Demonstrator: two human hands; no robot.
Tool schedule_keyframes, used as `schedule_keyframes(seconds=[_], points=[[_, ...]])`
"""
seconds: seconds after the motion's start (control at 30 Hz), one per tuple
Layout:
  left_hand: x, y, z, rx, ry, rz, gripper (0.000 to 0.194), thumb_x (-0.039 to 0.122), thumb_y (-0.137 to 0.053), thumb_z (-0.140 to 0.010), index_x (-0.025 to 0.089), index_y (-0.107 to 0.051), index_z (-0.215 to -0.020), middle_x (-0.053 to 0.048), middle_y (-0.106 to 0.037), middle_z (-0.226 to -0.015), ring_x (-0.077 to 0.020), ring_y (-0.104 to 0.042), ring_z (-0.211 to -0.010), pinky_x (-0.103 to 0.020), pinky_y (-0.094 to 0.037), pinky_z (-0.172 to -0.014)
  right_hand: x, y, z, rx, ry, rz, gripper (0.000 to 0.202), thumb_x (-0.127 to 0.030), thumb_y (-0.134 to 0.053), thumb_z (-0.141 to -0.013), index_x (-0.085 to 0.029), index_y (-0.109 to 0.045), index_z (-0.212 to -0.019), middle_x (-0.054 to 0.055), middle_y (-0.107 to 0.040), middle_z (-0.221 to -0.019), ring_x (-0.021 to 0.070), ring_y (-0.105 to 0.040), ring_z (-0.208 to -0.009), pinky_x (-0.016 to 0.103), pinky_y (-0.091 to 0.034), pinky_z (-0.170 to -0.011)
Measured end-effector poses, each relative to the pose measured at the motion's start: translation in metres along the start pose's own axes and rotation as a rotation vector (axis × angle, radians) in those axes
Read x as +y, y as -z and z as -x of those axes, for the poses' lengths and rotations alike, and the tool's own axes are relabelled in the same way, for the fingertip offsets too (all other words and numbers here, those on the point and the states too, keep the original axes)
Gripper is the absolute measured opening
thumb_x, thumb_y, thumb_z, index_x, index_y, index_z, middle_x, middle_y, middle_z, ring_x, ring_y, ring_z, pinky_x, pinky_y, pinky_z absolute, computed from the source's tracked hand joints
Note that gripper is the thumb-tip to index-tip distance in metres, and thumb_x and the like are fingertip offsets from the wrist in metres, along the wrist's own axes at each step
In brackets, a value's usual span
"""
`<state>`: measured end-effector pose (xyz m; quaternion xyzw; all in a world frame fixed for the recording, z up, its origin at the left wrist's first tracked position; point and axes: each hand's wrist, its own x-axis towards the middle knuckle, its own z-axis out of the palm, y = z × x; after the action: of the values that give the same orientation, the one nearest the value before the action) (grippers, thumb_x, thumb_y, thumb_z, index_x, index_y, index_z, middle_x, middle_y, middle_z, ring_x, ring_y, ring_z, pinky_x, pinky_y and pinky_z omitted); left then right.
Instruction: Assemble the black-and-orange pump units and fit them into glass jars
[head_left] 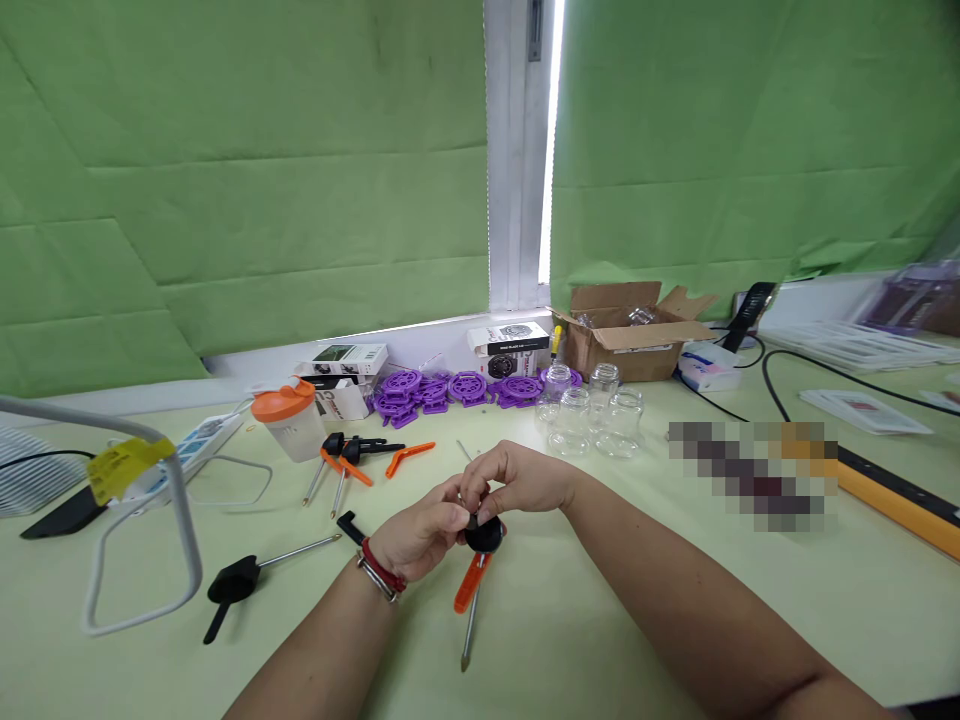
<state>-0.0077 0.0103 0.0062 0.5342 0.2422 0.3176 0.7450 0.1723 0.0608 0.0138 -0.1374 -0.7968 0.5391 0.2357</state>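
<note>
Both hands meet over a black round plastic piece [484,536] near the middle of the table. My left hand [421,530], with a red band and a bracelet at the wrist, closes its fingers around the left side of the piece. My right hand [517,482] pinches at its top, and the fingers hide what lies between them. An orange lever [471,585] and a metal rod [470,632] stretch below the piece toward me. By my left wrist lies a black handle-like part [350,527]. Further left is a black piece with a rod [236,580].
Orange and black parts with rods [349,462] lie near a cup with an orange lid [289,418]. Purple plastic discs [469,388], glass jars [574,425] and an open cardboard box [637,335] line the back. A grey metal frame [191,530] stands left.
</note>
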Motion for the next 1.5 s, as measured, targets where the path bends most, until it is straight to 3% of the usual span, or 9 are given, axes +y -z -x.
schedule_keyframes(seconds=[0.2, 0.43, 0.67, 0.97, 1.07, 1.17, 1.3, 1.43, 1.5], points=[[-0.004, 0.004, 0.000, -0.018, -0.020, 0.005, 0.047, 0.039, -0.067, -0.061, 0.016, -0.055, -0.100, -0.008, -0.060, -0.093, -0.0253, -0.056, -0.090, -0.036, -0.039, -0.076, 0.000, -0.001, 0.001, 0.003, 0.013, -0.092, 0.022, -0.029, -0.070, -0.070, -0.013, -0.071, -0.084, 0.008, -0.068, -0.091, 0.0179, -0.060, -0.090, 0.032, -0.046, -0.085], [-0.005, 0.005, 0.000, -0.006, -0.019, 0.014, 0.048, 0.040, -0.067, -0.061, 0.015, -0.055, -0.100, -0.008, -0.060, -0.092, -0.0254, -0.055, -0.090, -0.035, -0.038, -0.075, 0.004, -0.004, -0.001, 0.097, -0.021, -0.169, 0.028, -0.026, -0.076, -0.062, -0.013, -0.070, -0.086, 0.004, -0.067, -0.078, 0.0118, -0.058, -0.069, 0.028, -0.047, -0.071], [-0.006, 0.005, -0.001, -0.004, -0.014, 0.022, 0.048, 0.039, -0.067, -0.061, 0.016, -0.054, -0.100, -0.008, -0.059, -0.095, -0.0254, -0.056, -0.090, -0.034, -0.039, -0.073, 0.006, -0.004, -0.002, 0.121, 0.001, -0.163, 0.033, -0.028, -0.079, -0.056, -0.012, -0.070, -0.084, 0.004, -0.067, -0.076, 0.0105, -0.055, -0.064, 0.027, -0.046, -0.067], [-0.004, 0.010, 0.001, 0.022, 0.004, 0.042, 0.055, 0.037, -0.067, -0.062, 0.019, -0.051, -0.111, -0.008, -0.056, -0.107, -0.0273, -0.057, -0.095, -0.040, -0.037, -0.082, 0.008, 0.001, 0.001, 0.100, 0.029, -0.132, 0.045, -0.031, -0.079, -0.057, -0.015, -0.068, -0.097, 0.007, -0.069, -0.088, 0.0156, -0.061, -0.079, 0.032, -0.049, -0.078], [-0.006, 0.016, 0.003, 0.062, 0.014, 0.051, 0.055, 0.037, -0.066, -0.065, 0.019, -0.049, -0.114, -0.008, -0.060, -0.102, -0.0279, -0.057, -0.097, -0.042, -0.036, -0.085, 0.005, 0.005, 0.004, 0.145, 0.021, -0.104, 0.042, -0.031, -0.078, -0.060, -0.013, -0.067, -0.097, 0.006, -0.069, -0.082, 0.0156, -0.062, -0.077, 0.034, -0.050, -0.078], [-0.007, 0.021, 0.004, 0.097, 0.019, 0.046, 0.055, 0.038, -0.066, -0.066, 0.019, -0.049, -0.115, -0.008, -0.063, -0.097, -0.0275, -0.058, -0.096, -0.042, -0.037, -0.084, 0.000, 0.007, 0.005, 0.176, 0.051, -0.028, 0.040, -0.030, -0.074, -0.065, -0.014, -0.065, -0.101, 0.007, -0.068, -0.091, 0.0152, -0.061, -0.082, 0.034, -0.048, -0.081], [-0.006, 0.023, 0.004, 0.110, 0.013, 0.043, 0.058, 0.039, -0.067, -0.064, 0.020, -0.049, -0.115, -0.009, -0.062, -0.103, -0.0271, -0.058, -0.097, -0.040, -0.037, -0.084, -0.009, 0.006, 0.006, 0.096, 0.055, 0.018, 0.040, -0.025, -0.067, -0.074, -0.017, -0.059, -0.112, 0.008, -0.067, -0.099, 0.0158, -0.060, -0.091, 0.036, -0.045, -0.087], [-0.007, 0.028, 0.005, 0.133, 0.000, 0.054, 0.052, 0.039, -0.065, -0.067, 0.019, -0.050, -0.113, -0.006, -0.064, -0.090, -0.0240, -0.060, -0.090, -0.041, -0.038, -0.085, -0.014, 0.005, 0.007, 0.219, 0.081, 0.124, 0.038, -0.022, -0.069, -0.071, -0.018, -0.060, -0.108, 0.006, -0.067, -0.096, 0.0160, -0.060, -0.091, 0.036, -0.044, -0.087], [-0.009, 0.030, 0.005, 0.125, -0.009, 0.063, 0.051, 0.039, -0.065, -0.068, 0.020, -0.050, -0.113, -0.006, -0.063, -0.095, -0.0240, -0.060, -0.091, -0.042, -0.038, -0.085, -0.015, 0.005, 0.007, 0.163, 0.070, 0.152, 0.040, -0.022, -0.067, -0.073, -0.020, -0.058, -0.112, 0.007, -0.064, -0.106, 0.0168, -0.058, -0.098, 0.037, -0.042, -0.089]])
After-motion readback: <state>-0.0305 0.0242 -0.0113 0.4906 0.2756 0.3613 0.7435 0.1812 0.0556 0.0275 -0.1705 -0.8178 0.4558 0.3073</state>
